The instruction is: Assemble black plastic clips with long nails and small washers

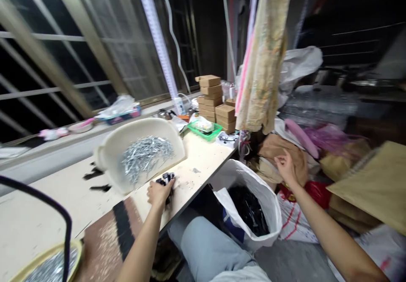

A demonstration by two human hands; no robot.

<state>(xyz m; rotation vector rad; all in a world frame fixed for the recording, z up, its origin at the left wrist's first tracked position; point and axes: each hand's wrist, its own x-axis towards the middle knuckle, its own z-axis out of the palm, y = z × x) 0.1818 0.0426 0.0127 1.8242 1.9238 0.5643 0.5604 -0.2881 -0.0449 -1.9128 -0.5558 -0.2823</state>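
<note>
My left hand [159, 192] is on the table, its fingers wrapped round several small black plastic parts [167, 179] with pale or shiny bits. Their exact kind is hard to make out. My right hand [286, 168] is raised at the right, in front of a brown bag or cloth [269, 149], with its fingers loosely apart and nothing visible in them. Between the hands, beside the table, stands a white sack [274, 214] holding many black parts [249, 210]. Behind my left hand lies a cream scoop-shaped tub [106, 157] with many thin silvery metal pieces [146, 155].
Loose black parts [100, 187] lie left of the tub. A yellow-rimmed bowl [78, 252] of metal pieces and a brown board [101, 235] are nearer me. A green tray [207, 137] and cardboard boxes [209, 94] stand farther back; a cloth [264, 70] hangs beside them.
</note>
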